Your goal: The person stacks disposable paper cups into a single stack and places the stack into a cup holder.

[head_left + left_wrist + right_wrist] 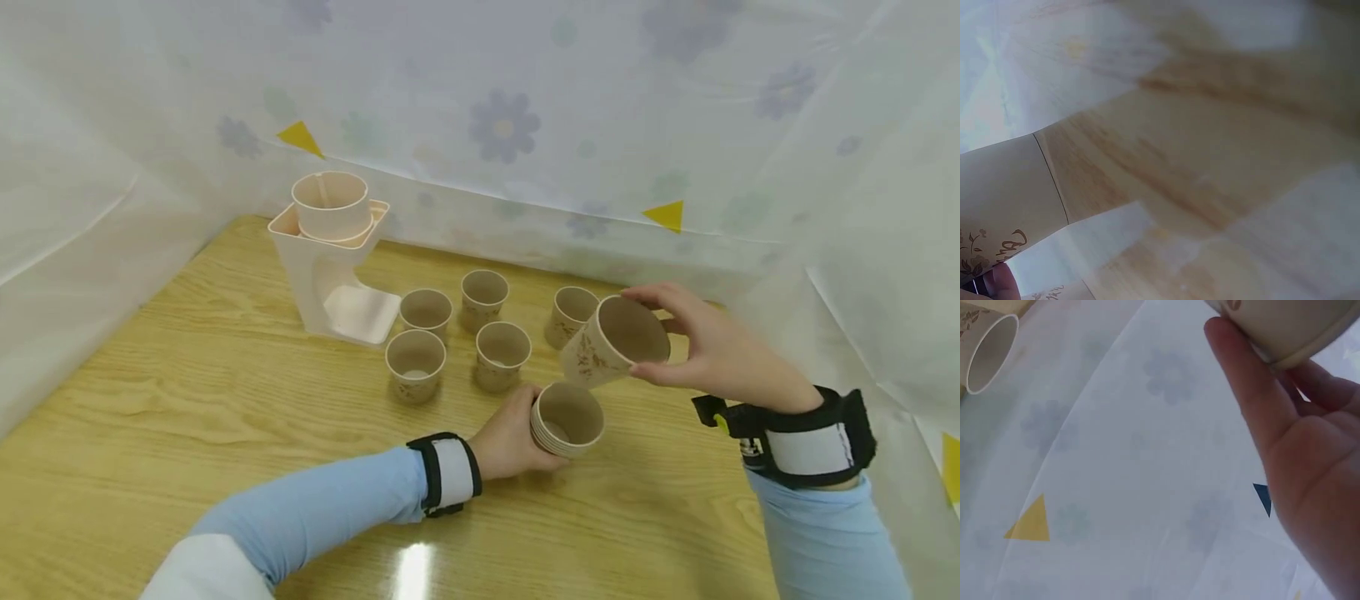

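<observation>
In the head view, my left hand [512, 437] grips a stack of nested beige paper cups [567, 419] low over the table, their mouths tilted toward me. Above and to the right, my right hand [693, 346] holds a single paper cup [596, 346] by its rim between thumb and fingers. That cup leans, its printed side facing left. The right wrist view has the thumb [1244, 378] along the cup's side [1297, 325]. Blurred shapes fill much of the left wrist view, with a printed cup side [1004, 200] at its left edge.
Several single paper cups [415, 367] stand upright beyond the left hand; one [572, 310] is just behind the held cup. A pale plastic stand [303, 275] with a round open tube [330, 212] is at back left. Flower-patterned white sheeting [420, 100] walls the wooden table [247, 392].
</observation>
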`<state>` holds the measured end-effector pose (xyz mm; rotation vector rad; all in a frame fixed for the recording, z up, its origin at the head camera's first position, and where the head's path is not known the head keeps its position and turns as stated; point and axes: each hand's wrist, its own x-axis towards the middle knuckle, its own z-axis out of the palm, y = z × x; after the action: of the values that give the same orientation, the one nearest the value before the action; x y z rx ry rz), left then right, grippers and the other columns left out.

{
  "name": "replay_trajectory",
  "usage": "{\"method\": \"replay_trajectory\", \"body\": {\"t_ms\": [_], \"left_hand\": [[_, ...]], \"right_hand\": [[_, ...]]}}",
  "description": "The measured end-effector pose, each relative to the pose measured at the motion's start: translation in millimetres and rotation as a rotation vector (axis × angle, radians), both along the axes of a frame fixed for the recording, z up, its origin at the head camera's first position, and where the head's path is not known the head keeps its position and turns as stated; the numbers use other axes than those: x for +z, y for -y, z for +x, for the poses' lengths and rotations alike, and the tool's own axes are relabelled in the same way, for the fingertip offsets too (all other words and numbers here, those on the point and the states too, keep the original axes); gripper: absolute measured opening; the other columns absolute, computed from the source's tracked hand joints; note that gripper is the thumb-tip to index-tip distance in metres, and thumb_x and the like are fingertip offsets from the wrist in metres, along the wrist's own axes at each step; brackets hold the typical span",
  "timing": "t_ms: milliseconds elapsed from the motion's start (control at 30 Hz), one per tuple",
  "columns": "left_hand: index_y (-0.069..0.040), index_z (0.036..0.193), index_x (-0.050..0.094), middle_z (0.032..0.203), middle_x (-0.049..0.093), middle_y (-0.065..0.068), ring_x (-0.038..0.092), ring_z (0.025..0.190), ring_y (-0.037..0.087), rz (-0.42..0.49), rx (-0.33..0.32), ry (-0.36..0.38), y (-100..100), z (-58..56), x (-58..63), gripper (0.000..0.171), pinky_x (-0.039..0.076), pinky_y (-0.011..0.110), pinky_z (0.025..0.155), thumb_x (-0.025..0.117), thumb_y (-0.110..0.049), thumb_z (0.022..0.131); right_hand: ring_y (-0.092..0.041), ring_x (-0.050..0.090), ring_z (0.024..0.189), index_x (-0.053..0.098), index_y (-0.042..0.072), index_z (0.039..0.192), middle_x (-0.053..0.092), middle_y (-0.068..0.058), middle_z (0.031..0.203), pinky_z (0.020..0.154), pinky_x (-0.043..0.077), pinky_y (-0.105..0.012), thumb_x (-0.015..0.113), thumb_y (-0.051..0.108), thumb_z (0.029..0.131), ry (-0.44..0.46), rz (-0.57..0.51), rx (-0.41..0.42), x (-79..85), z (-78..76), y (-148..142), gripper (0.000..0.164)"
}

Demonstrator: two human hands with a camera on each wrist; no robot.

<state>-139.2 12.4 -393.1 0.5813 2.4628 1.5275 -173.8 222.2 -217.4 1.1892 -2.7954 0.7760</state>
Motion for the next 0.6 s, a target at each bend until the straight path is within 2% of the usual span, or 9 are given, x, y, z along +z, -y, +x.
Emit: {"method": "replay_trajectory", "body": {"t_ms": [100,167,233,333,500,600], "left_hand": [[-0.005,0.123,0.042,0.116,0.049,0.005,0.049,0.108,0.017,-0.013,0.006,-0.002,0.0,-0.7,-0.9,0.075,0.042,0.03,0.099,0.085,-0.021,0.064],[-0.005,0.122,0.042,0.115,0.049,0.005,0.049,0.107,0.015,-0.015,0.01,0.001,-0.2,-0.7,-1.3,0.074,0.042,0.029,0.098,0.085,-0.021,0.064],[-0.006,0.121,0.043,0.114,0.05,0.003,0.049,0.106,0.014,-0.021,0.016,0.007,-0.2,-0.3,-0.8,0.073,0.042,0.028,0.097,0.085,-0.022,0.064],[-0.006,0.121,0.043,0.114,0.05,0.003,0.049,0.106,0.014,-0.013,0.016,0.002,-0.2,-0.1,-0.5,0.074,0.041,0.028,0.097,0.086,-0.022,0.063],[-0.006,0.123,0.042,0.117,0.05,0.005,0.049,0.108,0.015,0.002,0.006,-0.013,0.5,-0.4,-0.1,0.075,0.041,0.029,0.098,0.086,-0.02,0.063],[-0.006,0.124,0.042,0.118,0.05,0.005,0.049,0.108,0.016,0.002,0.0,-0.014,0.6,-0.7,-0.3,0.075,0.041,0.029,0.098,0.085,-0.02,0.064]], "right_hand": [[-0.003,0.048,0.108,0.045,0.01,0.132,0.053,-0.002,0.123,0.087,0.048,-0.021,0.078,0.015,0.074,-0.028,0.089,0.039,-4.7,7.1,9.3,0.067],[-0.009,0.051,0.108,0.045,0.012,0.133,0.052,0.0,0.123,0.085,0.049,-0.03,0.078,0.019,0.075,-0.005,0.124,0.053,-9.2,9.7,13.1,0.067],[-0.012,0.051,0.108,0.044,0.013,0.133,0.051,0.0,0.124,0.085,0.049,-0.035,0.077,0.021,0.075,0.014,0.142,0.066,-13.3,11.1,15.3,0.067],[-0.012,0.05,0.108,0.044,0.013,0.133,0.051,0.0,0.125,0.084,0.048,-0.035,0.077,0.02,0.075,0.024,0.133,0.091,-17.2,12.2,16.6,0.066],[-0.011,0.049,0.11,0.047,0.014,0.13,0.051,0.002,0.125,0.087,0.045,-0.03,0.078,0.019,0.071,-0.018,0.149,0.123,-22.2,11.6,18.9,0.067],[-0.013,0.048,0.112,0.047,0.014,0.129,0.051,0.003,0.126,0.09,0.044,-0.031,0.078,0.02,0.071,-0.002,0.17,0.126,-28.9,10.6,20.0,0.066]]}}
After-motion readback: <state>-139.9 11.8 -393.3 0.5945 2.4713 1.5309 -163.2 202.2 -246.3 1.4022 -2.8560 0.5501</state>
